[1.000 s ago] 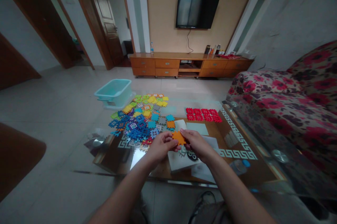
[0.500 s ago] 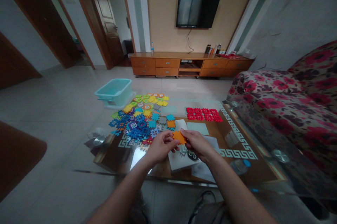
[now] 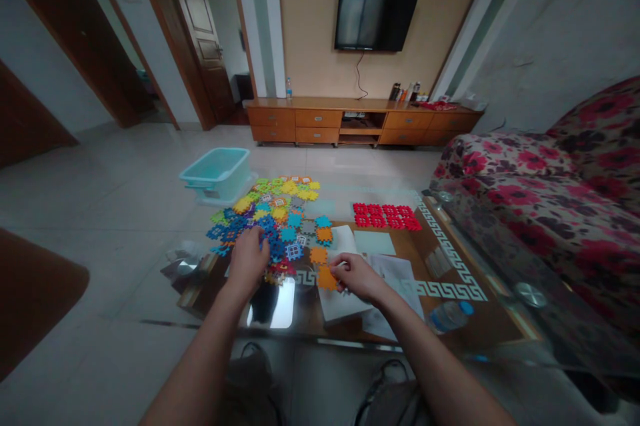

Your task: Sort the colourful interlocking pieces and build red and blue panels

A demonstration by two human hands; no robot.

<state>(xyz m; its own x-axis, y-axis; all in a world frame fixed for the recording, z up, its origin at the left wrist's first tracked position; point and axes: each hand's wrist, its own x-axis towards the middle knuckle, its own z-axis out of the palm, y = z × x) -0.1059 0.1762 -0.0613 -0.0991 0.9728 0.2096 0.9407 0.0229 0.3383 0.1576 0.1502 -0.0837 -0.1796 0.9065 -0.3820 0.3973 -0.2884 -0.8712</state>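
Note:
My right hand (image 3: 354, 276) pinches an orange interlocking tile (image 3: 327, 277) just above the glass table (image 3: 465, 279). A second orange tile (image 3: 319, 255) lies beside it. My left hand (image 3: 247, 258) reaches into the pile of coloured tiles (image 3: 270, 223), fingers curled down onto blue pieces; what they grip is hidden. A row of joined red tiles (image 3: 386, 217) lies at the table's far side.
A teal plastic bin (image 3: 217, 175) stands on the floor beyond the pile. White papers (image 3: 373, 243) and a booklet lie under the glass by my right hand. A water bottle (image 3: 447, 316) lies at the near right. A floral sofa (image 3: 550, 179) borders the table's right side.
My hands have parted. The left let go of the orange piece and moved left onto the tile pile. The right lowered with the orange tile toward the table.

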